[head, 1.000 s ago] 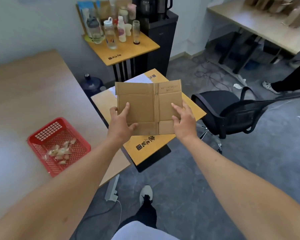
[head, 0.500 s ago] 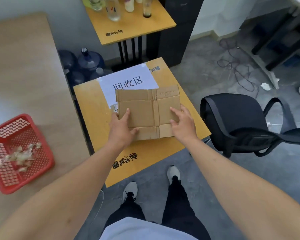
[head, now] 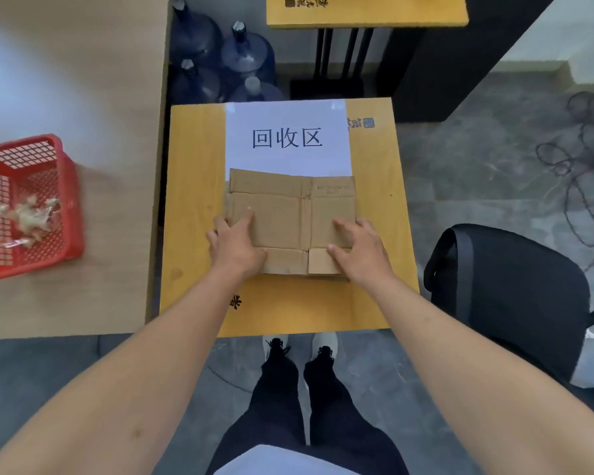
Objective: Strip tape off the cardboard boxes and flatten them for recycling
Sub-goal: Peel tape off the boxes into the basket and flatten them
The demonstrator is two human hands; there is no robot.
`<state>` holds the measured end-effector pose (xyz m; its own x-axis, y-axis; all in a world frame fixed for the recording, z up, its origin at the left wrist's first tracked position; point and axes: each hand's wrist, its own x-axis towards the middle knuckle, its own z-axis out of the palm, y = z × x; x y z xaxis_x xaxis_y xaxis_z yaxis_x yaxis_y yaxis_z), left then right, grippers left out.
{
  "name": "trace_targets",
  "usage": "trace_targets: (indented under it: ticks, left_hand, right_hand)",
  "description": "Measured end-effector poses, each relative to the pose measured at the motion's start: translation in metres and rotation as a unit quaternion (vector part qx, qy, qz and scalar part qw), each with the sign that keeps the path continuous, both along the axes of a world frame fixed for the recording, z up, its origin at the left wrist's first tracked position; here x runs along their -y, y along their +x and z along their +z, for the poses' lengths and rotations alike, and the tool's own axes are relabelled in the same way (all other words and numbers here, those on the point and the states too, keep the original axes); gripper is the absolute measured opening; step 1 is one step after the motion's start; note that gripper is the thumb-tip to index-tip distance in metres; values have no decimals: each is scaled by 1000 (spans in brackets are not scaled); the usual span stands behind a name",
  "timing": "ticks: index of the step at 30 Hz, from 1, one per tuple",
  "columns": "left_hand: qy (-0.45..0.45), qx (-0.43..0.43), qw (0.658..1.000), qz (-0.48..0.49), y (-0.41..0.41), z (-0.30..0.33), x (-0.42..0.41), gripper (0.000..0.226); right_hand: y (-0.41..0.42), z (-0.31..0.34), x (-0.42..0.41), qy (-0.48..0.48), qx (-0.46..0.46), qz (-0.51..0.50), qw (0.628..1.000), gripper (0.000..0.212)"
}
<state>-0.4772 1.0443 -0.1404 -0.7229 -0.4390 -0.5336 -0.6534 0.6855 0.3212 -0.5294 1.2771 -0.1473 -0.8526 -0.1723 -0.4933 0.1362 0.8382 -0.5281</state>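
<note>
A flattened brown cardboard box (head: 290, 219) lies flat over the small yellow table (head: 192, 200), its far edge overlapping a white paper sign (head: 287, 138) with large black characters. My left hand (head: 235, 243) holds the box's near left edge, thumb on top and fingers off the side. My right hand (head: 357, 250) holds the near right corner, with a finger and the thumb on the top face. Whether the box fully touches the table is unclear.
A red mesh basket (head: 67, 200) holding crumpled tape strips stands on the pale wooden desk (head: 83, 80) at left. Several blue water jugs (head: 247, 56) stand behind the yellow table. A black office chair (head: 515, 289) is at right, with cables on the floor beyond.
I have stepped up to the yellow table and lowered the flattened box onto it, over the sign's near edge. Both hands have kept their hold on it.
</note>
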Motion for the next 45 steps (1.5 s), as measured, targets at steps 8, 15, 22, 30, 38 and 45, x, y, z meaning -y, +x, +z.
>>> trace_targets:
  ticks: [8, 15, 22, 30, 38, 45]
  left_hand:
    - [-80, -26, 980, -178, -7, -21, 9, 82]
    - [-59, -35, 962, -264, -9, -37, 17, 59]
    - [-106, -26, 947, -301, -11, -39, 11, 67]
    - [-113, -43, 936, -330, -18, 9, 7, 64]
    - [-128, -99, 948, -275, 9, 103, 15, 50]
    - [-188, -157, 947, -206, 55, 183, 34, 56]
  right_hand:
    - [-8, -18, 44, 152, -87, 200, 964, 83]
    - [-10, -24, 65, 168, -80, 177, 967, 70]
    - [-9, -14, 72, 187, -60, 188, 962, 67]
    - [-9, 34, 77, 144, -59, 180, 971, 48]
    - [5, 125, 81, 135, -178, 239, 945, 51]
    - [20, 207, 100, 91, -251, 303, 915, 60]
